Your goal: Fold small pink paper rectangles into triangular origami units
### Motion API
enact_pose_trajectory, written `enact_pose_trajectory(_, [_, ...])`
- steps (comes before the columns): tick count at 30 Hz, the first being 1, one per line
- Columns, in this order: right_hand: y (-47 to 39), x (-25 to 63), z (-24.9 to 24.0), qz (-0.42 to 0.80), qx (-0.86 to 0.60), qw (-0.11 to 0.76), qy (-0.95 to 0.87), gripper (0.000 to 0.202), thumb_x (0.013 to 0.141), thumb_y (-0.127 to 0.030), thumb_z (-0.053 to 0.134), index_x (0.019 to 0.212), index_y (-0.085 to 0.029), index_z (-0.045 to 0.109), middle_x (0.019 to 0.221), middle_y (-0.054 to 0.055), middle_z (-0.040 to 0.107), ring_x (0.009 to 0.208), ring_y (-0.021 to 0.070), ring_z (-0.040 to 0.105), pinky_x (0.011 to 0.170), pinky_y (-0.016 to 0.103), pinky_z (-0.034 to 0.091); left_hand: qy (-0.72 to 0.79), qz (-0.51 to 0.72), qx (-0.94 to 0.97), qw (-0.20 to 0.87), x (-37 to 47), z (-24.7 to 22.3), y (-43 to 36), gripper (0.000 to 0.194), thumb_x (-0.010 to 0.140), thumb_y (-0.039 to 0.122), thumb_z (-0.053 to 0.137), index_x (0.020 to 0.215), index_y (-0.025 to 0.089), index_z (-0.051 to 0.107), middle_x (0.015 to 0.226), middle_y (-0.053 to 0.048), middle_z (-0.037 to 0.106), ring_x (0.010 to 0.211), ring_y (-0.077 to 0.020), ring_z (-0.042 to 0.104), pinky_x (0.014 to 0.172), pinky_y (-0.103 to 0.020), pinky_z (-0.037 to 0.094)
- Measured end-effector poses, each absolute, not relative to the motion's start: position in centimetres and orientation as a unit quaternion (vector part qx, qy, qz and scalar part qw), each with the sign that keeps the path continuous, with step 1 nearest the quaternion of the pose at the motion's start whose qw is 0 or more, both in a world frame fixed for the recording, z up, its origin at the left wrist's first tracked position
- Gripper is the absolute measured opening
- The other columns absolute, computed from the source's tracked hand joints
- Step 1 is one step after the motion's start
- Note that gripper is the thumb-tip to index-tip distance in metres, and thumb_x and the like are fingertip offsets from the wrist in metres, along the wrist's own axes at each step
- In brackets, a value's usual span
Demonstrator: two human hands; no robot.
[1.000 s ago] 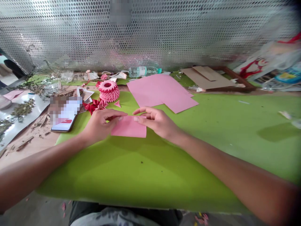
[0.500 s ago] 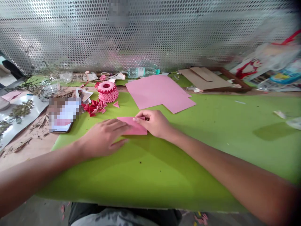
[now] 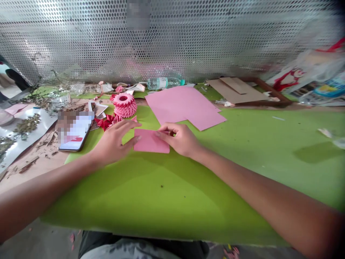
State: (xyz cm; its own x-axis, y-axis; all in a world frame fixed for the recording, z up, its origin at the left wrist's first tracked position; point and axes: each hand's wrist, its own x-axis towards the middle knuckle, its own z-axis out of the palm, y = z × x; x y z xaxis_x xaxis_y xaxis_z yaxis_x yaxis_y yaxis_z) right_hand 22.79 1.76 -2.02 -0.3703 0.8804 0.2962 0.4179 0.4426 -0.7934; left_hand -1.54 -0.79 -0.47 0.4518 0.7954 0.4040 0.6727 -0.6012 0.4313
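Observation:
A small rectangle of pink paper (image 3: 151, 141) is between my hands, just above or on the green tabletop (image 3: 167, 208). My right hand (image 3: 180, 139) pinches its right end, thumb in front and fingers behind. At its left end is my left hand (image 3: 115, 140), thumb and fingers spread apart, with the thumb tip at the paper's edge. Behind them lie larger pink sheets (image 3: 180, 104). A ring-shaped stack of folded pink paper (image 3: 124, 106) stands beyond my left hand, with red folded paper pieces (image 3: 106, 121) beside it.
A phone (image 3: 77, 131) lies to the left, near dried plant bits on a white sheet (image 3: 40, 133). Along the back are a plastic bottle (image 3: 164, 83) and cardboard (image 3: 235, 90) in a brown frame. Perforated metal (image 3: 172, 43) rises behind. Plastic bags (image 3: 312, 79) sit at far right.
My left hand has lifted off the pink paper and moved left, its thumb and fingers opening. More of the paper shows. My right hand keeps its pinch in nearly the same place.

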Motion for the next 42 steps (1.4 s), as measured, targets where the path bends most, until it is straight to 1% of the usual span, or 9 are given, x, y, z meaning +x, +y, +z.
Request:
enact_pose_trajectory(7, [1.3, 22.6, -1.9, 0.324, -0.422, 0.345, -0.773, 0.034, 0.087, -0.050, 0.067, 0.083, -0.017, 0.073, 0.080, 0.005, 0.074, 0.066, 0.0159, 0.060, 0.058, 0.028, 0.043, 0.463, 0.334, 0.797, 0.198, -1.7, -0.5, 0.3, 0.024, 0.092, 0.038, 0.063, 0.097, 0.021, 0.078, 0.100, -0.007, 0.078, 0.087, -0.0216, 0.071, 0.071, -0.029, 0.056])
enact_pose_trajectory(11, [1.7, 22.7, -2.2, 0.294, -0.433, 0.318, -0.790, 0.024, 0.089, -0.040, 0.067, 0.097, -0.020, 0.077, 0.090, 0.005, 0.077, 0.072, 0.0177, 0.066, 0.064, 0.030, 0.048, 0.466, 0.304, 0.809, 0.187, -1.8, -1.0, 0.7, 0.023, 0.091, 0.037, 0.063, 0.097, 0.022, 0.080, 0.097, -0.006, 0.079, 0.085, -0.0225, 0.072, 0.073, -0.031, 0.056])
enact_pose_trajectory(17, [2.5, 22.9, -2.9, 0.151, -0.370, 0.302, -0.866, 0.012, 0.088, -0.021, 0.068, 0.094, -0.020, 0.079, 0.093, 0.008, 0.076, 0.086, 0.0235, 0.067, 0.078, 0.039, 0.051, 0.420, 0.242, 0.871, 0.082, -1.7, -2.2, 1.3, 0.022, 0.093, 0.024, 0.058, 0.097, 0.021, 0.080, 0.095, -0.008, 0.077, 0.090, -0.0250, 0.070, 0.085, -0.038, 0.054])
enact_pose_trajectory(24, [3.2, 23.1, -2.3, 0.068, -0.219, 0.221, -0.948, 0.026, 0.092, -0.009, 0.059, 0.103, -0.022, 0.079, 0.104, 0.006, 0.078, 0.098, 0.0251, 0.065, 0.083, 0.043, 0.052, 0.401, 0.207, 0.892, -0.023, -1.7, -2.1, 1.6, 0.025, 0.095, 0.022, 0.055, 0.111, 0.022, 0.075, 0.120, -0.009, 0.070, 0.112, -0.0280, 0.063, 0.098, -0.045, 0.049])
enact_pose_trajectory(28, [3.0, 23.3, -1.8, 0.054, -0.229, 0.179, -0.955, 0.030, 0.090, -0.005, 0.060, 0.105, -0.022, 0.078, 0.102, 0.005, 0.079, 0.096, 0.0231, 0.065, 0.081, 0.041, 0.052, 0.342, 0.185, 0.921, 0.021, -1.6, -1.2, -0.4, 0.030, 0.100, 0.032, 0.049, 0.116, 0.023, 0.073, 0.112, -0.004, 0.076, 0.101, -0.0223, 0.070, 0.092, -0.039, 0.054])
enact_pose_trajectory(32, [3.0, 23.4, -1.6, 0.043, -0.228, 0.150, -0.961, 0.042, 0.085, 0.005, 0.058, 0.111, -0.022, 0.076, 0.109, 0.004, 0.078, 0.101, 0.0228, 0.065, 0.084, 0.041, 0.051, 0.344, 0.105, 0.933, -0.005, -1.6, -1.1, -4.2, 0.056, 0.098, 0.050, 0.049, 0.135, 0.009, 0.060, 0.134, -0.015, 0.064, 0.118, -0.0315, 0.065, 0.100, -0.048, 0.053])
enact_pose_trajectory(35, [3.3, 23.7, -1.4, 0.040, -0.230, 0.131, -0.963, 0.049, 0.081, 0.009, 0.054, 0.112, -0.022, 0.076, 0.111, 0.003, 0.077, 0.106, 0.0237, 0.065, 0.089, 0.043, 0.051, 0.355, 0.100, 0.930, 0.007, -1.9, -1.5, -5.7, 0.063, 0.098, 0.051, 0.048, 0.148, 0.012, 0.046, 0.148, -0.013, 0.053, 0.132, -0.0301, 0.056, 0.110, -0.046, 0.048])
enact_pose_trajectory(40, [2.9, 23.9, 0.1, 0.065, -0.252, 0.143, -0.955, 0.052, 0.083, 0.010, 0.045, 0.113, -0.019, 0.075, 0.115, 0.003, 0.076, 0.117, 0.0217, 0.064, 0.099, 0.043, 0.050, 0.364, 0.096, 0.926, 0.033, -2.3, -2.0, -5.6, 0.065, 0.099, 0.054, 0.044, 0.151, 0.015, 0.041, 0.153, -0.011, 0.046, 0.138, -0.0283, 0.049, 0.116, -0.047, 0.041])
enact_pose_trajectory(42, [1.6, 23.5, 0.9, 0.057, -0.238, 0.180, -0.953, 0.042, 0.089, 0.001, 0.049, 0.119, -0.017, 0.072, 0.121, 0.004, 0.074, 0.120, 0.0213, 0.063, 0.104, 0.044, 0.047, 0.367, 0.090, 0.925, 0.032, -2.2, -2.1, -5.5, 0.067, 0.099, 0.056, 0.044, 0.151, 0.014, 0.041, 0.152, -0.012, 0.047, 0.138, -0.0290, 0.050, 0.116, -0.050, 0.040])
